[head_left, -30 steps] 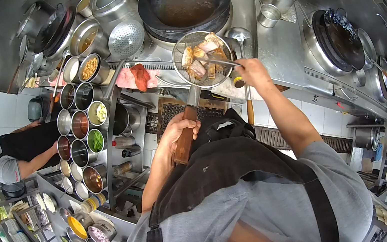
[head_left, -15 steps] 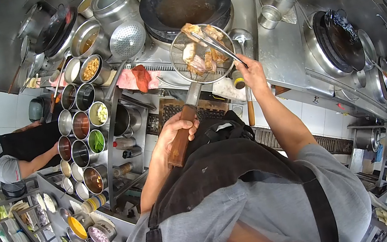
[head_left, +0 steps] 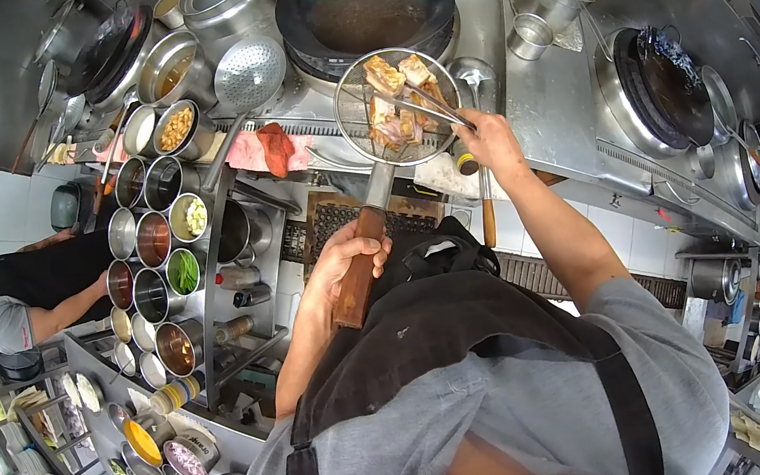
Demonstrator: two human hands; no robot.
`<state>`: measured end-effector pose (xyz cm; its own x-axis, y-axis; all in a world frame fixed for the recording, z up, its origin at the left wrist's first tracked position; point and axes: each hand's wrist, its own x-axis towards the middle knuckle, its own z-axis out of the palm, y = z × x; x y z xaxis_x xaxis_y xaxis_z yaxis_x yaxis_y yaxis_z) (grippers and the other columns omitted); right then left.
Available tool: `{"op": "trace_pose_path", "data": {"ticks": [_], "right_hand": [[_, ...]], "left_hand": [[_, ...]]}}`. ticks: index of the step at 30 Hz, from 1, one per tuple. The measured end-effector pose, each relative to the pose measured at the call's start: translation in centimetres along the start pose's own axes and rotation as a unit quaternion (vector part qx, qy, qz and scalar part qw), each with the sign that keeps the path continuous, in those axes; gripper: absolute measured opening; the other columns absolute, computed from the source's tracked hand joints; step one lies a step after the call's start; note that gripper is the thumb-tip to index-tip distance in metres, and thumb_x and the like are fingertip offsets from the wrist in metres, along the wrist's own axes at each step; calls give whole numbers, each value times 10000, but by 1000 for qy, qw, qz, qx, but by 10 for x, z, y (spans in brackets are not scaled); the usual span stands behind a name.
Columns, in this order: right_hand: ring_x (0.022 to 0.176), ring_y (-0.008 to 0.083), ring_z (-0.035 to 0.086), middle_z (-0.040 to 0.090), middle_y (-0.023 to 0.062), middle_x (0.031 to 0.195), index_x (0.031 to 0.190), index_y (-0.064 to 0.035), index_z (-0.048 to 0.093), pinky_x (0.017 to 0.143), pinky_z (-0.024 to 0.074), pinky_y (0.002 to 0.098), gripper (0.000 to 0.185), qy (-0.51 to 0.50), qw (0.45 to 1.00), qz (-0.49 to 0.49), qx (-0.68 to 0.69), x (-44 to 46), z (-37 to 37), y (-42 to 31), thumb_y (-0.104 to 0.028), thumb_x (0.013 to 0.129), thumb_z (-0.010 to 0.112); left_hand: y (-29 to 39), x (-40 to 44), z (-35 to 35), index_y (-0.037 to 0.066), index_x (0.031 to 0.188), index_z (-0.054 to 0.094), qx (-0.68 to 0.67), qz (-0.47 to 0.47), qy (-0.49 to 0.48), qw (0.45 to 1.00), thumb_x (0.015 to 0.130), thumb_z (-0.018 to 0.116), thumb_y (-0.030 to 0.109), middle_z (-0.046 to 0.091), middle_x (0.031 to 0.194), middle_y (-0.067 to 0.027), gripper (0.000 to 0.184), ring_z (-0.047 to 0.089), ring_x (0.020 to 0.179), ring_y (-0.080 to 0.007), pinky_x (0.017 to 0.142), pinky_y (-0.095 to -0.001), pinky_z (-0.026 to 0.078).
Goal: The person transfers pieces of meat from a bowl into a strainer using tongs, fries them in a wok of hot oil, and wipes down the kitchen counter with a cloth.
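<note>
The left hand (head_left: 350, 264) is wrapping its grip around the wooden handle of a mesh strainer (head_left: 360, 121), whose basket is holding browned meat pieces (head_left: 393, 116) just beside the wok (head_left: 364, 3). The right hand (head_left: 490, 142) is pinching metal tongs (head_left: 441, 105), their tips reaching among the pieces. A ladle (head_left: 472, 84) is lying near the strainer.

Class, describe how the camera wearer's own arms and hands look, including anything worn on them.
The left hand and right hand are bare, ungloved. The forearms are uncovered too, and no watch or bracelet shows. Above them come short grey sleeves of plain cloth.
</note>
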<state>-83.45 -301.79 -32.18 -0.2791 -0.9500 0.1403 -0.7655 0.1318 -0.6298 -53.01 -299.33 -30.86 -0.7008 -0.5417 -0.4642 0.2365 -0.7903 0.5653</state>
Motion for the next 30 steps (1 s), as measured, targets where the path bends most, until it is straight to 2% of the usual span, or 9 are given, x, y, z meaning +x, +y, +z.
{"op": "trace_pose_path", "data": {"ticks": [1,5,7,9,11,15,20,25,30], "right_hand": [[785,354,634,632,235,932,1052,-18,638,719,489,391,290,-23,998,52,14,4,-2,-3,-164,802,634],[811,348,637,636,225,950,1058,-34,644,737,490,378,278,-1,999,38,21,14,-17,1,-155,808,629],[848,333,639,640,204,975,1066,-50,647,762,492,369,274,29,996,-86,6,18,-31,0,-155,814,627],[888,332,617,645,162,968,1031,-84,661,779,495,389,225,29,993,-108,-34,27,-48,-7,-149,820,618],[864,323,619,652,125,947,1012,-87,660,761,495,404,217,-18,975,-206,-85,44,-63,-8,-146,807,624],[866,315,608,630,84,986,1082,-121,615,761,492,424,261,-53,942,-251,-215,80,-69,-4,-173,828,585],[895,317,604,627,99,1006,1100,-119,608,775,489,426,279,-57,945,-224,-231,79,-79,-15,-171,827,579],[926,320,603,650,119,989,1037,-91,643,800,484,414,240,-40,974,-171,-139,65,-76,-15,-182,822,590],[924,324,605,650,131,987,1042,-90,642,808,482,415,246,-56,974,-174,-132,65,-54,-38,-185,823,584]], "left_hand": [[-1,1,-1,-19,992,471,1,0,-1,1000,727,572,12,559,818,-133,285,541,625,-167,511,-275,474],[-2,1,-3,-17,982,469,6,-4,-13,1000,720,570,12,558,806,-133,282,545,622,-167,508,-272,472],[-1,0,-3,-17,982,469,12,-3,-13,1000,717,572,12,558,803,-133,285,546,620,-167,507,-271,471],[-1,-1,-2,-16,980,473,16,-8,-9,1000,716,573,13,556,802,-131,283,545,614,-164,504,-270,468],[1,-3,0,-17,983,476,21,-9,-11,1000,717,573,13,556,804,-130,285,543,616,-161,503,-269,466],[3,-5,2,-22,998,484,21,-12,-21,999,718,572,12,556,812,-128,295,534,621,-152,500,-264,462],[2,-10,4,-22,1003,488,6,-3,-26,1000,720,568,12,555,815,-127,296,530,624,-151,500,-262,464],[-2,-9,-3,-19,989,489,-1,8,-18,1000,723,568,18,556,811,-126,280,533,622,-153,502,-265,466],[1,-4,-3,-14,966,477,24,5,-23,999,726,570,27,561,801,-127,261,548,608,-162,504,-270,478]]}}
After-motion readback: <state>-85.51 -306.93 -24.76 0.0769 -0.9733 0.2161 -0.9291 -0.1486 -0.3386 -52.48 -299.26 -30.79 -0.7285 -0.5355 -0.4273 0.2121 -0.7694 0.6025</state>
